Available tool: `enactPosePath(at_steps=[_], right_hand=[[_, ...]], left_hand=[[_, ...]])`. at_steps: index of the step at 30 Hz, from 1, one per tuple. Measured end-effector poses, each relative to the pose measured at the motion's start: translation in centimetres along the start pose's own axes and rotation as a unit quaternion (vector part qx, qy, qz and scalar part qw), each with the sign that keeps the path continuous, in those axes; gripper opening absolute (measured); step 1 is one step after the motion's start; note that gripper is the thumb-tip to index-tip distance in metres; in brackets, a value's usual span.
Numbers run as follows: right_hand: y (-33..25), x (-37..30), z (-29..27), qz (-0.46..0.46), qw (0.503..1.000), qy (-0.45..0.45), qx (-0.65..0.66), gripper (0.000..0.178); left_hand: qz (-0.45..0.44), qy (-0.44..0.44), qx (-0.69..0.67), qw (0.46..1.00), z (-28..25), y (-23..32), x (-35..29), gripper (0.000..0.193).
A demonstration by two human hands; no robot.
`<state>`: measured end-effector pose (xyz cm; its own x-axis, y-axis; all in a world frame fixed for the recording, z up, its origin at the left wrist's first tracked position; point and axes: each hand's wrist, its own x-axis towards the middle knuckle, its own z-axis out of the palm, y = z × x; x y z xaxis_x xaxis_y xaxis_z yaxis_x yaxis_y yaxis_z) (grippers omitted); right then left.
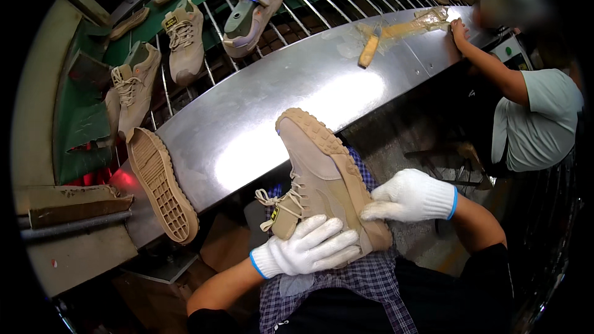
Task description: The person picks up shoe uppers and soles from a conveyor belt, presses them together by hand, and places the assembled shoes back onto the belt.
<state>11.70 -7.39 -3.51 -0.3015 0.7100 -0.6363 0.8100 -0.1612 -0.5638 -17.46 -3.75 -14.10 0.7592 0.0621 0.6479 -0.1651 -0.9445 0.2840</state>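
head view.

item: one tan lace-up shoe (318,179), held over my lap on a checked apron (352,287), toe pointing away from me toward the steel bench (266,105), outsole turned to my right.

handling, by my estimate: light; upper soft and giving at the collar; sole rubbery, firmer, bending only a little; not fragile; lugged edge grippy, smooth upper slightly slick under knit gloves. best holds: heel and midfoot, where upper meets sole. poor holds: the laces (296,195) and the tongue tab (286,222), both likely to flop.

left hand (307,247), white glove, blue cuff: fingers stretched and slightly parted, laid across the shoe's near side by the collar; thumb's hold unclear, so i cannot tell whether it grips.

right hand (409,196), same glove: fingers curled, tips touching the sole's sidewall just ahead of the heel; whether they pinch or only press, i cannot tell.

position: shoe between my two hands, collar under the left fingers, sole edge against the right fingertips, toe well clear of both.

nearby: one loose tan outsole (161,185), tread up, at the bench's left end, apart from my hands.
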Motion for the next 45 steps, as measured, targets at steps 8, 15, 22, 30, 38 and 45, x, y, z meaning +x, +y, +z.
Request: enactPosePath(at_steps=[8,15,22,30,38,45], right_hand=[[0.0,5.0,-3.9,0.009,0.966,0.046,0.255,0.052],[0.7,2.6,-1.3,0.024,0.991,0.062,-0.12,0.077],[5.5,1.5,4.3,0.039,0.969,-0.062,0.236,0.06],[7.3,9.4,10.2,-0.14,0.641,0.056,0.752,0.087],[1.0,9.1,8.0,-0.118,0.71,0.069,0.69,0.07],[-0.1,10.5,8.1,-0.165,0.699,0.026,0.695,0.074]], left_hand=[[0.006,-0.052,0.032,0.998,-0.9,0.3,-0.2,0.04],[0.028,-0.148,0.044,0.988,-1.6,0.4,1.9,0.037],[0.016,-0.117,0.03,0.993,-1.4,0.2,1.7,0.037],[0.036,-0.124,0.045,0.991,-1.4,0.3,4.4,0.05],[-0.035,-0.099,0.073,0.992,-5.2,0.7,1.5,0.045],[-0.066,-0.078,0.068,0.992,-4.9,1.1,-0.8,0.038]])
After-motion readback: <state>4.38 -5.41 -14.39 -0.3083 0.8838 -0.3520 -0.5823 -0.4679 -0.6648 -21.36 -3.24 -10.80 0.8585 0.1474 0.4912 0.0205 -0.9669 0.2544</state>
